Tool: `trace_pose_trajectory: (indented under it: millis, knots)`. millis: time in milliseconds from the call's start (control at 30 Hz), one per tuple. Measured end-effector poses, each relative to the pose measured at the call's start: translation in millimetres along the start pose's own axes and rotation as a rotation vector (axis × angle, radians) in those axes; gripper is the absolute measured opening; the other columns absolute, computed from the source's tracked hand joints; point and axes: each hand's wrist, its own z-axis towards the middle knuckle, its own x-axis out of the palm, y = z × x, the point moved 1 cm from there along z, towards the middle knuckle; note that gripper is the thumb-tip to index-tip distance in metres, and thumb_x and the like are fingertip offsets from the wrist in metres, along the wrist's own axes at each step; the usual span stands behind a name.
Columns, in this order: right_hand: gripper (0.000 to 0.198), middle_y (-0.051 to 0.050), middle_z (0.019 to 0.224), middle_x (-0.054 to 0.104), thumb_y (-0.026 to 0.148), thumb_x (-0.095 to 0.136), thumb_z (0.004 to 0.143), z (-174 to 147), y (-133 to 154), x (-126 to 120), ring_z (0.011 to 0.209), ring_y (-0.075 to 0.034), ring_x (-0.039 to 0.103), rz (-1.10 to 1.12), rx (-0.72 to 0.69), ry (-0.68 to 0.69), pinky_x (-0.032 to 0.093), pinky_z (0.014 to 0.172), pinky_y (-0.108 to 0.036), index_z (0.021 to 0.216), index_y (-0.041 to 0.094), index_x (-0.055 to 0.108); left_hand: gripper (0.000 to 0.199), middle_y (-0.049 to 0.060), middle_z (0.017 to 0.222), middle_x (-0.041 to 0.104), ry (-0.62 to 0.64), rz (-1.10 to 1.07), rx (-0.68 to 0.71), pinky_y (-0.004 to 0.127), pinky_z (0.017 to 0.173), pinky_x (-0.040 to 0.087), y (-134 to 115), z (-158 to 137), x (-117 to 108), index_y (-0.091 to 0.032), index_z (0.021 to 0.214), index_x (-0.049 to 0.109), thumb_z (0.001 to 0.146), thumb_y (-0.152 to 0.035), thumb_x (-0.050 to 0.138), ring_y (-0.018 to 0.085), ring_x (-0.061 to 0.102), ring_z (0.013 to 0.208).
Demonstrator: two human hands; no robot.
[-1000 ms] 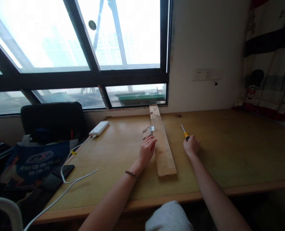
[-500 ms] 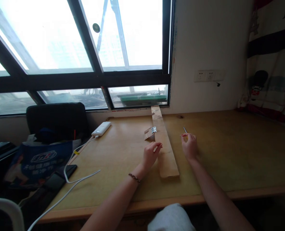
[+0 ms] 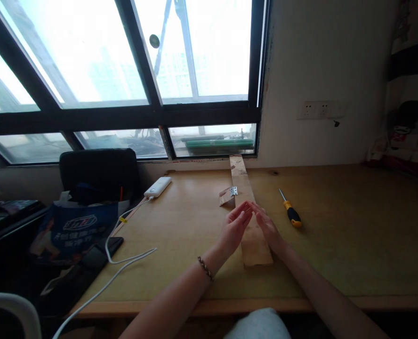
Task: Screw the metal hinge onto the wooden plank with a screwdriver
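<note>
A long wooden plank (image 3: pixel 243 182) lies on the wooden desk (image 3: pixel 353 226), running from the window wall toward me. A small metal hinge (image 3: pixel 233 191) sits at its left edge, joined to a short wood piece (image 3: pixel 226 197). My left hand (image 3: pixel 234 230) and my right hand (image 3: pixel 268 228) hover over the plank's near half, fingertips touching each other. Whether something tiny is pinched between them I cannot tell. A screwdriver with a yellow-and-black handle (image 3: pixel 291 213) lies on the desk just right of my right hand, untouched.
A white power bank (image 3: pixel 157 187) with a white cable (image 3: pixel 124 259) lies at the desk's left. A dark phone (image 3: pixel 105 248), a blue bag (image 3: pixel 73 230) and a black chair back (image 3: pixel 99 172) crowd the left side. Wall sockets (image 3: pixel 318 109) sit above the desk.
My right hand let go of the screwdriver, which now lies on the desk, and moved left. My left hand lifted off the plank's edge. The two hands' fingertips now meet.
</note>
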Motion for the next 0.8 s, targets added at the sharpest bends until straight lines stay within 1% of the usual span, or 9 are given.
trace_pose_trajectory:
  millis: [167,500,800]
  knots:
    - [0.052,-0.004,0.133,0.048,0.057,0.035,0.086,-0.7,-1.7,0.2,0.126,-0.021,0.037,0.069,0.063,-0.014,0.024,0.108,-0.042,0.125,0.027,0.051,0.041,0.011,0.12,0.059,0.022,0.007,0.002,0.037,0.107,0.031,-1.3,-2.2,2.5,-0.016,0.108,0.063,0.068,-0.02,0.071,0.024,0.048,0.119]
    - [0.048,-0.001,0.135,0.045,0.054,0.033,0.088,-1.9,0.6,-0.1,0.128,-0.019,0.035,0.175,0.114,0.018,0.028,0.106,-0.04,0.127,0.029,0.048,0.04,0.012,0.118,0.06,0.019,0.035,0.018,0.038,0.107,0.03,-1.3,-1.7,1.1,-0.016,0.108,0.063,0.069,-0.021,0.07,0.024,0.048,0.119]
    - [0.049,0.0,0.135,0.046,0.054,0.031,0.089,-1.2,-6.5,-0.2,0.128,-0.02,0.034,0.295,0.149,0.026,0.023,0.108,-0.041,0.126,0.028,0.05,0.04,0.009,0.122,0.058,0.019,0.13,0.068,0.037,0.107,0.03,5.1,-0.2,-2.8,-0.019,0.112,0.062,0.073,-0.023,0.066,0.023,0.047,0.12]
